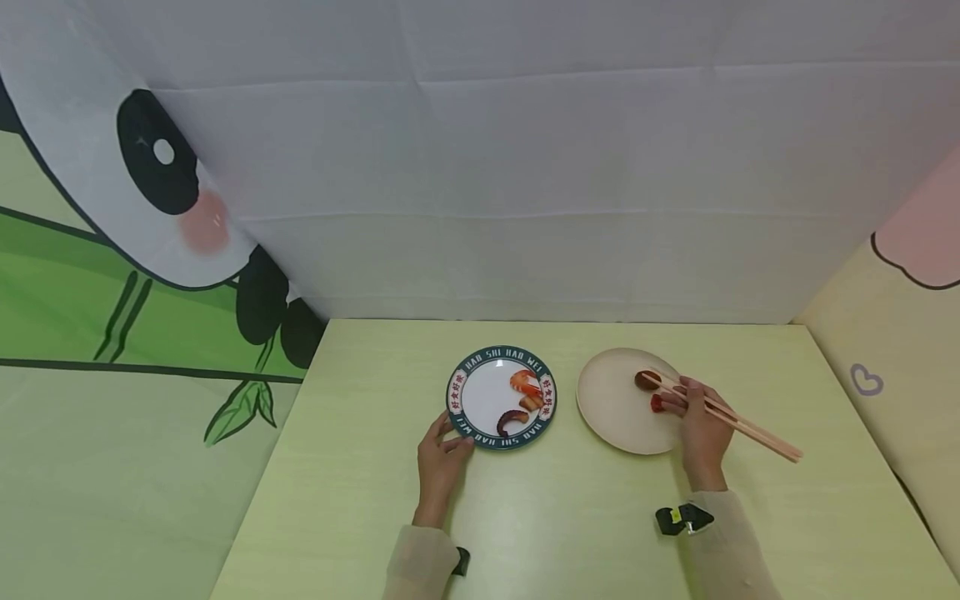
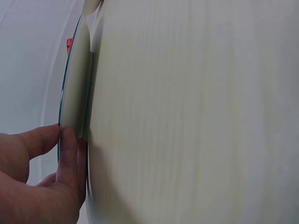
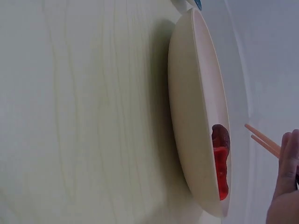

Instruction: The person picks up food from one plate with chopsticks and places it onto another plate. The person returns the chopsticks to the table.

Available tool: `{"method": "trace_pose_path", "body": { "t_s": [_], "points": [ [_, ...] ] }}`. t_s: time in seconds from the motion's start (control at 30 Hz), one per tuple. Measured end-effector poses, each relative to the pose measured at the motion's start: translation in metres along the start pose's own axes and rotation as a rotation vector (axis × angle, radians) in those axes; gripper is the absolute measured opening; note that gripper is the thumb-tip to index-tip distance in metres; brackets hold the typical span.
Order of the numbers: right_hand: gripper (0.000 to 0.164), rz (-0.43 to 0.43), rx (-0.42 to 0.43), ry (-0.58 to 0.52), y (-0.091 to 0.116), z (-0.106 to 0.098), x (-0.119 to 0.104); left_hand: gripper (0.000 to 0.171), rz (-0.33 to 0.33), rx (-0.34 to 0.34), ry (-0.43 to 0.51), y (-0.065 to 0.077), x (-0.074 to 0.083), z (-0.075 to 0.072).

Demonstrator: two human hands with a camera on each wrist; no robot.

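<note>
My left hand (image 1: 441,468) pinches the near-left rim of a round plate (image 1: 480,393) with a dark green lettered border. In the left wrist view the thumb touches its edge and the fingers (image 2: 68,161) lie against the underside. An orange-and-white shrimp (image 1: 525,382), a small brown piece (image 1: 531,402) and a dark curled tentacle (image 1: 512,421) lie on it. A pair of wooden chopsticks (image 1: 757,431) is in my right hand (image 1: 703,433), over the cream plate (image 1: 611,404). The right wrist view shows their tips apart, nothing between them, above a brown oval piece (image 1: 647,381) and a red piece (image 3: 222,172).
Both plates stand side by side on a pale wood-grain table (image 1: 570,517). Behind it hangs a whitish cloth (image 1: 525,192), with a cartoon print at the left. Dark straps with small devices (image 1: 684,519) sit on the wrists.
</note>
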State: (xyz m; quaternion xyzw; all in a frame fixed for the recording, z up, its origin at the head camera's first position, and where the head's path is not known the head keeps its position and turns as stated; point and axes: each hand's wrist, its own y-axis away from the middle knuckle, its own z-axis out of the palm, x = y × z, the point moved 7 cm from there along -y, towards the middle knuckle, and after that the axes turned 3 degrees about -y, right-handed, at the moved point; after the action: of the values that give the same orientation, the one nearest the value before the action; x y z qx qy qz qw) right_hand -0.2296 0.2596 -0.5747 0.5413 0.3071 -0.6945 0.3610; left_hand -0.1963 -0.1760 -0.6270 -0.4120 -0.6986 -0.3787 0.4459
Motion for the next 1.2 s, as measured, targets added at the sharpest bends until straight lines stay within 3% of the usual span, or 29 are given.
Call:
{"method": "trace_pose_path", "body": {
  "t_s": [0.13,0.53,0.83,1.07,1.2],
  "points": [
    [0.037,-0.016,-0.002,-0.004,-0.002,-0.005,-0.002,0.067,0.005,0.002,-0.002,-0.001,0.001,0.0],
    [0.034,-0.062,-0.05,0.208,-0.003,-0.016,-0.011,0.067,-0.004,0.001,-0.012,-0.001,0.0,0.0],
    [0.024,-0.169,-0.16,0.281,-0.001,-0.01,-0.02,0.067,-0.008,0.003,-0.004,-0.002,0.0,0.0],
    [0.021,-0.247,-0.254,0.472,0.001,-0.004,-0.02,0.067,-0.011,0.002,-0.009,-0.001,0.001,0.0],
    [0.021,-0.31,-0.325,0.52,0.001,0.001,-0.02,0.067,-0.013,-0.001,-0.004,-0.001,0.001,0.0]
  ]
}}
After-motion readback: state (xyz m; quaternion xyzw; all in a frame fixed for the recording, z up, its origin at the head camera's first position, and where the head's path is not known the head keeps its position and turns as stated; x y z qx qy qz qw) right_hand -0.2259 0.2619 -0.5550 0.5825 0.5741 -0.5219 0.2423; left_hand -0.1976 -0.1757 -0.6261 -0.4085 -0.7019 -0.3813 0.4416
